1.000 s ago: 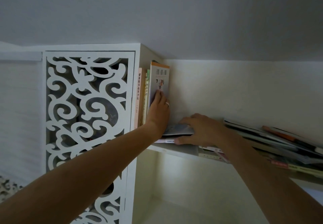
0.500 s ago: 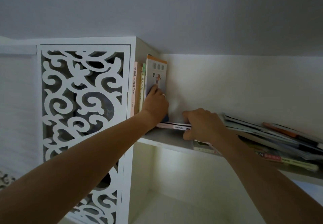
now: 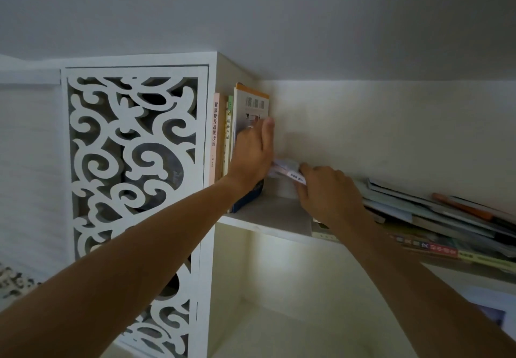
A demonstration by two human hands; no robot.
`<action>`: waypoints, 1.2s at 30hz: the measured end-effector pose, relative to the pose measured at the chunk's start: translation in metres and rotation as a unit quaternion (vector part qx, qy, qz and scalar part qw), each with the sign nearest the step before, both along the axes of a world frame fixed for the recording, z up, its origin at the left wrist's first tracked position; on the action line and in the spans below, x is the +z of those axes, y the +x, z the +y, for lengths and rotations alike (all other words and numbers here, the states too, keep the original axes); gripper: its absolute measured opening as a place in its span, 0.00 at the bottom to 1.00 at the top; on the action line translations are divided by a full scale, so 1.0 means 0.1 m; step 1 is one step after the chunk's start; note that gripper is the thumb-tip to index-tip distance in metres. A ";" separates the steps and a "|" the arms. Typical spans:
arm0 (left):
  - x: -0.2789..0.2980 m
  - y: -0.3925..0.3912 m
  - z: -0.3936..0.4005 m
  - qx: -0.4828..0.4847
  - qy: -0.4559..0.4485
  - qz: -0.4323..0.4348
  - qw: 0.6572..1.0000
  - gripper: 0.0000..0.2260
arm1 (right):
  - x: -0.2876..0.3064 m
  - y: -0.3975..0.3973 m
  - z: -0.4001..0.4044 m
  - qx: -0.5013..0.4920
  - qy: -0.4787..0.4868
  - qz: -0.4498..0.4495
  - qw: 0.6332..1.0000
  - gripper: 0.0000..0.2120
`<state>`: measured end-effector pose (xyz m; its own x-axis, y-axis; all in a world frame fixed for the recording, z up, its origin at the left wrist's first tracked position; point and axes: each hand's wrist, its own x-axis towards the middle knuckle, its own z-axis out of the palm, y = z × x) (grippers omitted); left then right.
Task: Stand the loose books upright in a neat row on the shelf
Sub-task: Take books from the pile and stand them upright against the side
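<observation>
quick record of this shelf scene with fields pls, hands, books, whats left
left hand: flat against the cover of the outermost upright book, bracing the row
right hand: grips a thin book, lifted and tilted off the shelf board
upright row: about four books at the shelf's left end
still loose: slanted pile of books lying to the right
left of shelf: white scrollwork panel

Lifted book (image 3: 287, 172) blurred — book pile (image 3: 446, 218) cut off at right edge.

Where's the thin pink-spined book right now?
In the head view, the thin pink-spined book is gripped in the right hand, lifted above the white shelf board, just right of the left hand.
</observation>
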<state>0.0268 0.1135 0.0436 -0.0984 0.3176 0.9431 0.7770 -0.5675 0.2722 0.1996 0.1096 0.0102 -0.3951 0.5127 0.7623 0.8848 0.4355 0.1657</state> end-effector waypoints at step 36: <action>0.10 0.16 0.13 0.002 -0.060 -0.215 0.975 0.19 | 0.16 -0.63 -0.01 -0.002 -0.169 0.030 0.985 0.22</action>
<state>0.0432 0.1265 0.0536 -0.4784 0.4215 0.7704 0.5776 -0.5098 0.6376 0.1367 0.1086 0.0265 -0.3512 0.7428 0.5700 0.8906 0.4529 -0.0414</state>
